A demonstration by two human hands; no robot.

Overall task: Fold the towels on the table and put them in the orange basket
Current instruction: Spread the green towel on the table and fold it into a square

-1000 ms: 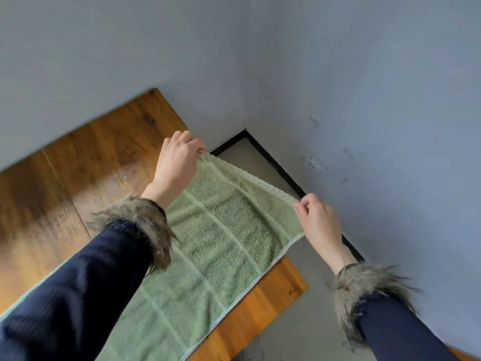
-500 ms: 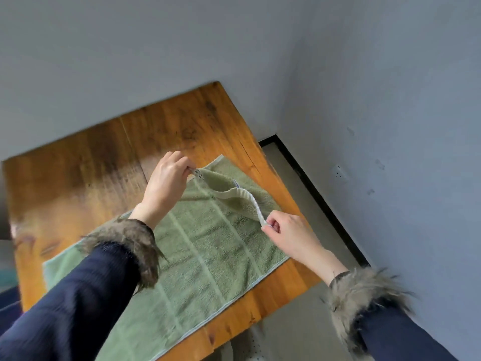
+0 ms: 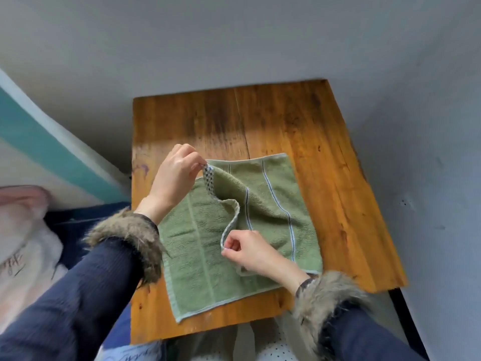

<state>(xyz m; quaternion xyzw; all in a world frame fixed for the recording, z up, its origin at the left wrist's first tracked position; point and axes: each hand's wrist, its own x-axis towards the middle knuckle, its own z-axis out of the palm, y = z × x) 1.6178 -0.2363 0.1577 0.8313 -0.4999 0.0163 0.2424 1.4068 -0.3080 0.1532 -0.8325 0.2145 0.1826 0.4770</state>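
Observation:
A green towel (image 3: pixel 197 256) with pale stripes lies on the wooden table (image 3: pixel 299 121), its right part folded back over the rest. My left hand (image 3: pixel 174 181) pinches the far corner of the folded layer, where a checkered trim shows. My right hand (image 3: pixel 250 251) pinches the near corner of the same edge, and the hem sags in a curve between the two hands. The orange basket is not in view.
Grey walls stand behind and to the right of the table. A teal and white surface (image 3: pixel 39 152) and pale pink fabric (image 3: pixel 23 230) lie at the left. A dotted white object (image 3: pixel 276 345) shows below the table's near edge.
Both hands have carried the towel's end toward me and leftward, laying it over the rest. The view has swung so that the whole table shows.

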